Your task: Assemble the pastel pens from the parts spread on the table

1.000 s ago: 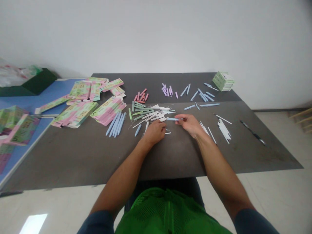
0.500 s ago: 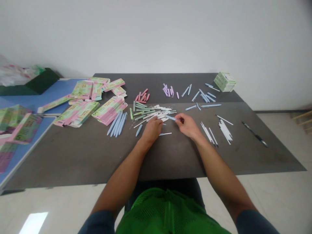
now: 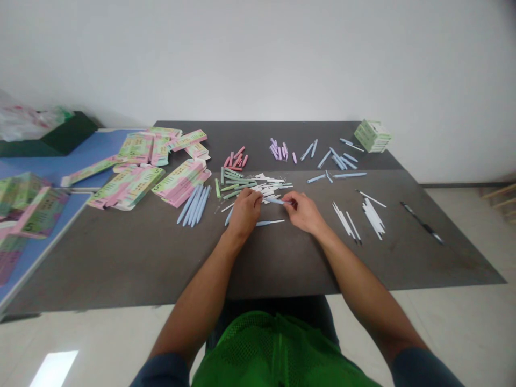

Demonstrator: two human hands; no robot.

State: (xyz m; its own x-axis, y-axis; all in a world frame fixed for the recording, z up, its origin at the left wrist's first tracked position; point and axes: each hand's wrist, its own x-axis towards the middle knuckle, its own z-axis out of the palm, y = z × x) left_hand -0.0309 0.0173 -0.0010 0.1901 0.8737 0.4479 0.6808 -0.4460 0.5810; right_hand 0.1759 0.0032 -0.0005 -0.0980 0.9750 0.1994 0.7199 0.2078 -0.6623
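Observation:
A light blue pen barrel (image 3: 274,201) spans the gap between my two hands, lying nearly level. My right hand (image 3: 303,212) pinches its right end. The closed fingertips of my left hand (image 3: 244,213) are on its left end. Just below, a blue pen part with a white refill (image 3: 271,222) lies on the table, and another blue barrel (image 3: 228,217) is partly covered by my left hand. Behind my hands is a heap of white refills (image 3: 271,185) beside green barrels (image 3: 236,180).
Finished-looking blue pens (image 3: 194,205) and pink-green boxes (image 3: 181,180) lie to the left. Red barrels (image 3: 237,159), purple pieces (image 3: 279,150) and blue parts (image 3: 339,159) are farther back. White refills (image 3: 373,217), a black pen (image 3: 422,222) and a green box stack (image 3: 372,135) are right.
My right hand has moved slightly left and down with the blue barrel. My left hand has shifted a little left, its fingertips now at the barrel's other end.

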